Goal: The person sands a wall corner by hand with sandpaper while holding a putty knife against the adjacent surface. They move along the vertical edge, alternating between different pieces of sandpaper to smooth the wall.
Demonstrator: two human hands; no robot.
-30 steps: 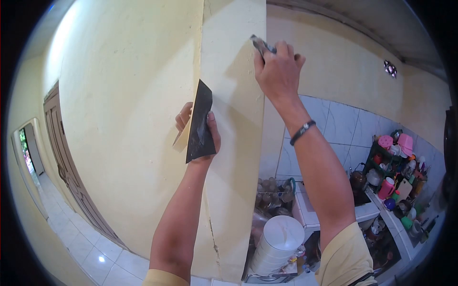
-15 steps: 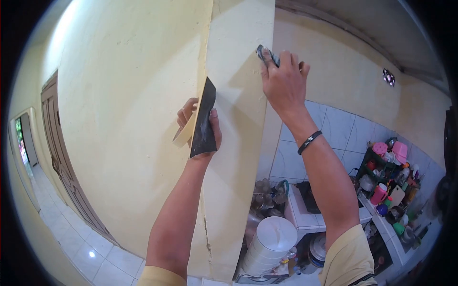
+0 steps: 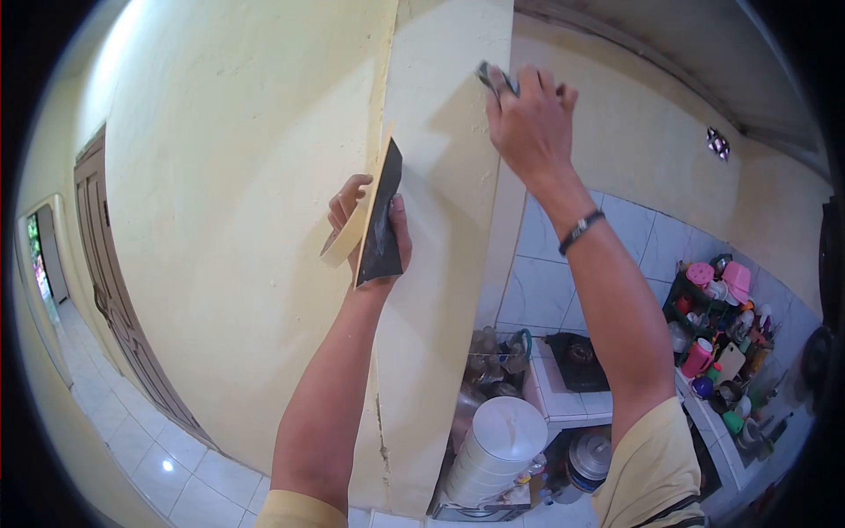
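With right fingers [image 3: 532, 128] closed narrowly on a small dark tool [image 3: 487, 76] near the column [image 3: 440, 317]'s edge, surface work seems in hand, calling for steady pressure, while the left hand [image 3: 401, 231] grips a black-faced board [image 3: 380, 245].

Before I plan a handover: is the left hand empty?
No, the left hand grips a dark-faced sheet between its thumb and fingers.

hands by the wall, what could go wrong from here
The small dark piece in the right hand could slip off the column's outer edge, as it is close to it. Any loosened bits might fall onto the white round container below. The crack lower down may crumble further if rubbed.
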